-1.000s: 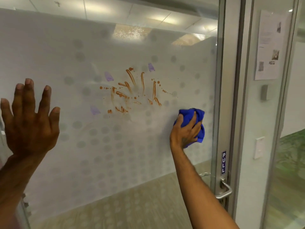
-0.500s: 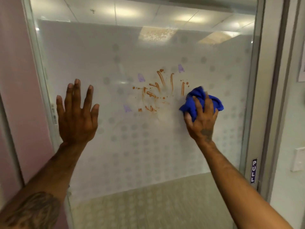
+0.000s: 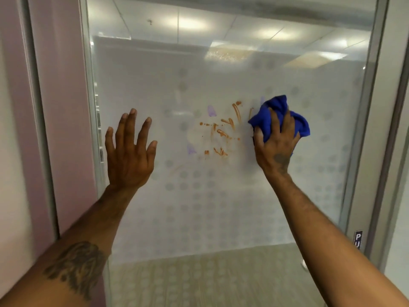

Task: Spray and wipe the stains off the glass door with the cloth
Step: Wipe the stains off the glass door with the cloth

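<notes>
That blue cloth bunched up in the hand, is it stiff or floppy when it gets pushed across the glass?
Probably floppy: the blue cloth sits crumpled in folds under the right hand. It likely weighs little, since spread fingers alone pin it to the glass door. It should slide easily there.

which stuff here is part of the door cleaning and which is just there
Part of the job: blue cloth, right hand pressing it, orange stains, purple marks, glass door, left hand.

Just there: PULL sticker, pink wall.

Frosted glass door (image 3: 221, 207), orange stains (image 3: 223, 129) and perhaps faint purple marks (image 3: 211, 110) mid-pane.
</notes>
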Motion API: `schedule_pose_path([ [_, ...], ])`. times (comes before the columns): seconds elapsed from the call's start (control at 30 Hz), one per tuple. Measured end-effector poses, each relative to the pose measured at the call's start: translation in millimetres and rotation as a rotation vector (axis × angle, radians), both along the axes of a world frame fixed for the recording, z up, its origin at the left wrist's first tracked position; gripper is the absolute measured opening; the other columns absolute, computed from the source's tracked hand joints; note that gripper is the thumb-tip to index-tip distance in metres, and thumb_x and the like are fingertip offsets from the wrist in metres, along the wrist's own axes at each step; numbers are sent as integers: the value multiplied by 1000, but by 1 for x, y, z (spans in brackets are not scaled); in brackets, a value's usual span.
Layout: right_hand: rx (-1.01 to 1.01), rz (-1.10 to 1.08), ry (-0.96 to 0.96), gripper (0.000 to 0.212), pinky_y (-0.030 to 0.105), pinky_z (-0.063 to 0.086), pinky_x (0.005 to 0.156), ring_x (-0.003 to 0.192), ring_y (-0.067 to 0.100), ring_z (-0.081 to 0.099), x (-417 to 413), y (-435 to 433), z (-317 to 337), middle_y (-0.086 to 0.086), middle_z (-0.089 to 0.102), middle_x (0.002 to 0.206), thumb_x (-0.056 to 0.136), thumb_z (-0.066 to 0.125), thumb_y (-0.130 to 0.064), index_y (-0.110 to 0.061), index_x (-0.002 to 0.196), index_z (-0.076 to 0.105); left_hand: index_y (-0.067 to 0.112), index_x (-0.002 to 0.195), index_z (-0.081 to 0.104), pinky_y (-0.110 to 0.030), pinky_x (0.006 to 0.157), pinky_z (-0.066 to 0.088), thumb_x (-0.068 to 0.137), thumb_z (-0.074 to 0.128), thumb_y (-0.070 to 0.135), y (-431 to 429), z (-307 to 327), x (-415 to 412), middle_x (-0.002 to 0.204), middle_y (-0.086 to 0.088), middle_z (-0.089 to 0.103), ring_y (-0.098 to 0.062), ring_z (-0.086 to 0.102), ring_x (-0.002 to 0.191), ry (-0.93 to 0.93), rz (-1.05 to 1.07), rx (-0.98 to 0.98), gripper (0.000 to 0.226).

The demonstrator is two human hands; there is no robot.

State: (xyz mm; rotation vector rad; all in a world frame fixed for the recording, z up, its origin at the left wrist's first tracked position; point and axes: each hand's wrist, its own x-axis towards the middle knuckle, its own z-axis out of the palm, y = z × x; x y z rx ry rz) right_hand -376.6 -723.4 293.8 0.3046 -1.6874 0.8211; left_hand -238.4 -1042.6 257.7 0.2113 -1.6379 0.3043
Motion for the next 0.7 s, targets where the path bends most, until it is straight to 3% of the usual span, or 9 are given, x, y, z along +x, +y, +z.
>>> schedule_pose_path([
  [0.13, 68, 1, -1, 57, 63, 33, 106, 138, 37, 36, 3, 7, 2, 15, 36, 156, 93, 47, -44, -19, 145, 46, 14, 149, 44, -54, 115, 27, 108, 33, 40, 7, 31, 5, 162, -14, 36, -32, 39, 146, 55, -109, -11, 50],
  [0.27, 126, -18, -7, 60, 61, 36, 105, 139, 38, 35, 1, 20, -1, 16, 31, 159, 94, 41, -46, -18, 146, 44, 17, 160, 29, -55, 124, 14, 108, 20, 47, 5, 68, 9, 169, -13, 20, -31, 21, 156, -18, -58, -2, 61],
  [0.4, -79, -81, -157, 61, 70, 18, 113, 151, 35, 15, -4, 13, 14, 13, 9, 166, 97, 40, -51, -32, 154, 27, 20, 164, 16, -56, 126, 11, 107, 15, 50, -2, 66, -2, 171, -10, 9, -28, 9, 158, -8, -4, 0, 64],
  [0.53, -247, -8, -184, 67, 72, 7, 115, 152, 33, 10, 3, -18, 50, 10, 10, 167, 93, 26, -60, -36, 155, 22, 23, 164, 13, -57, 126, 12, 107, 18, 52, -8, 66, -7, 172, -8, 7, -27, 8, 159, 16, 24, 1, 64],
  [0.6, -184, -4, -156, 70, 71, 6, 116, 152, 32, 11, 11, -39, 59, 9, 12, 167, 90, 20, -64, -37, 155, 23, 25, 164, 11, -57, 126, 11, 107, 17, 53, -4, 67, -6, 172, -8, 6, -27, 7, 159, 7, 36, 15, 64],
  [0.7, 67, -28, 4, 65, 70, 10, 115, 149, 34, 21, 26, -68, 46, 9, 19, 165, 92, 32, -62, -35, 151, 35, 26, 164, 9, -56, 126, 9, 107, 15, 52, -2, 66, -6, 172, -8, 4, -26, 5, 159, -4, 38, 30, 63],
])
